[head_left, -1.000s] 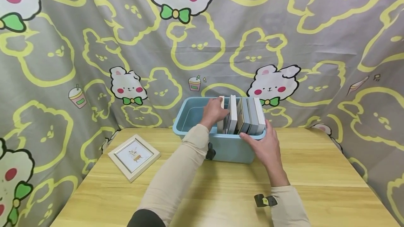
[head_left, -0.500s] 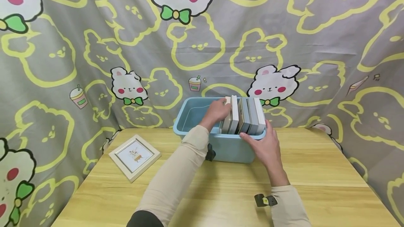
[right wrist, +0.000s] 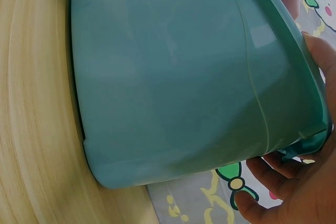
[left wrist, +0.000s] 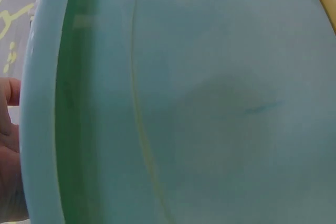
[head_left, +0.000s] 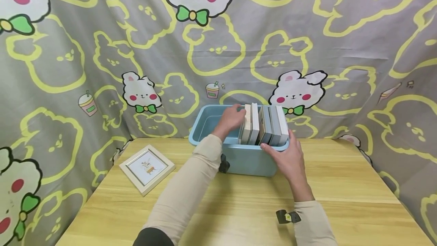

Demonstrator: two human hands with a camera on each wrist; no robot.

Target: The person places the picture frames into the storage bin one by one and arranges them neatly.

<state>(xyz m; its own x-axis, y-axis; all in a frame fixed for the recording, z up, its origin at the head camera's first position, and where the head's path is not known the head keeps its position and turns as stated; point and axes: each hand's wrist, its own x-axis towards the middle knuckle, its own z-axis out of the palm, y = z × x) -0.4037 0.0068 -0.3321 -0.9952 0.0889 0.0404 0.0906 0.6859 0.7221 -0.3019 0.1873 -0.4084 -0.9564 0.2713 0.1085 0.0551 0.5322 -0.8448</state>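
Observation:
A blue plastic storage bin (head_left: 250,160) stands on the table, several picture frames (head_left: 265,128) upright side by side in its right half. My left hand (head_left: 231,120) is inside the bin, its fingers beside the top of the leftmost, cream frame (head_left: 246,126); whether they touch it I cannot tell. At the bin's right front corner my right hand (head_left: 288,158) grips the rim, thumb over the front edge. The right wrist view shows the fingers (right wrist: 273,182) under the rim at the bin's end. The bin's wall (left wrist: 210,103) hides most of the left hand in the left wrist view.
Left of the bin, another cream picture frame (head_left: 147,170) with a plant picture lies flat on the wooden table (head_left: 246,215). A patterned grey curtain (head_left: 218,48) hangs behind the bin. The left half of the bin's inside shows bare blue plastic.
The leftmost cream frame has moved right against the white one beside it. My left hand went right with it, then drew back slightly left. The right hand keeps its place.

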